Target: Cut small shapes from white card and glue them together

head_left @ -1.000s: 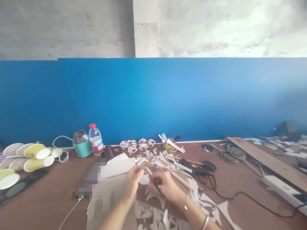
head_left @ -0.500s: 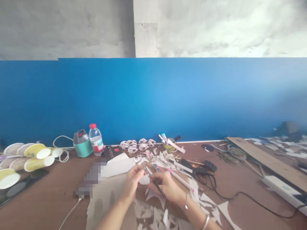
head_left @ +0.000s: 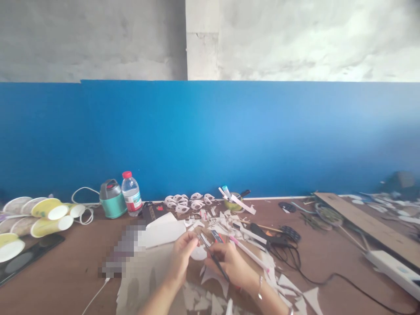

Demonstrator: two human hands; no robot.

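Observation:
My left hand (head_left: 184, 249) is closed in a pinch at the edge of a small rounded white paper piece (head_left: 198, 253). My right hand (head_left: 231, 262) grips a slim black tool with a silvery front end (head_left: 216, 262), whose exact kind I cannot make out. The tool's tip points up and left, close to my left fingertips and the paper piece. Whether the tip touches the paper cannot be seen. Under both hands lies a grey-brown sheet (head_left: 141, 280) strewn with white paper offcuts (head_left: 215, 280).
Several white cut-out shapes (head_left: 182, 205) stand at the back. A water bottle (head_left: 131, 194) and a teal container (head_left: 112, 201) are back left, paper cups (head_left: 49, 214) farther left. A black glue gun (head_left: 275, 238) with its cable, a pink pen (head_left: 249, 253) and a power strip (head_left: 395, 271) lie right.
The view has shifted slightly. Both hands stay together around the white paper piece, with the tool held at nearly the same angle.

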